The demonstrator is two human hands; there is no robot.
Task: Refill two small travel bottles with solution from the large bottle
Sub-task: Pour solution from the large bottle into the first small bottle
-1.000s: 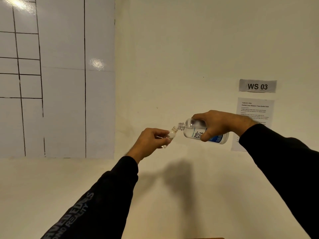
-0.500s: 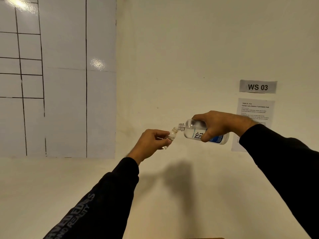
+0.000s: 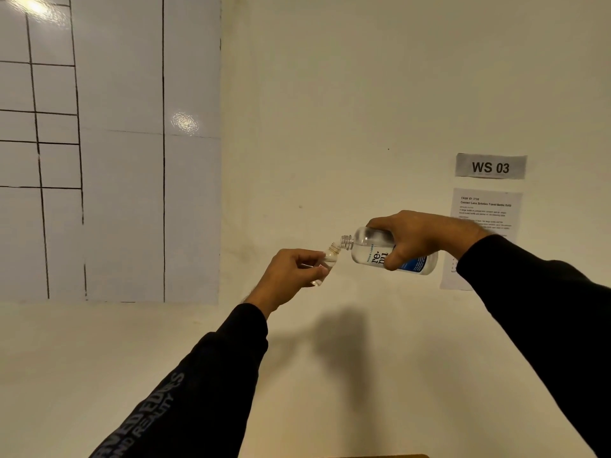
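The right hand (image 3: 426, 238) grips the large clear plastic bottle with blue label (image 3: 390, 252), tilted almost flat in the air, mouth just above the small clear travel bottle (image 3: 325, 261) pinched by the left hand (image 3: 291, 276); both necks are narrow, so a small shake can spill solution.

Wall sign (image 3: 490, 166) reads "WS 03"; large bottle (image 3: 373, 251) shows "re-nu".

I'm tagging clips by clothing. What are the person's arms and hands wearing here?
Both arms are in long black sleeves that end at the wrists. The left sleeve carries large grey block lettering running along the forearm, only partly readable. The right sleeve shows no print. The left hand and right hand are bare: no gloves, rings or watch visible.
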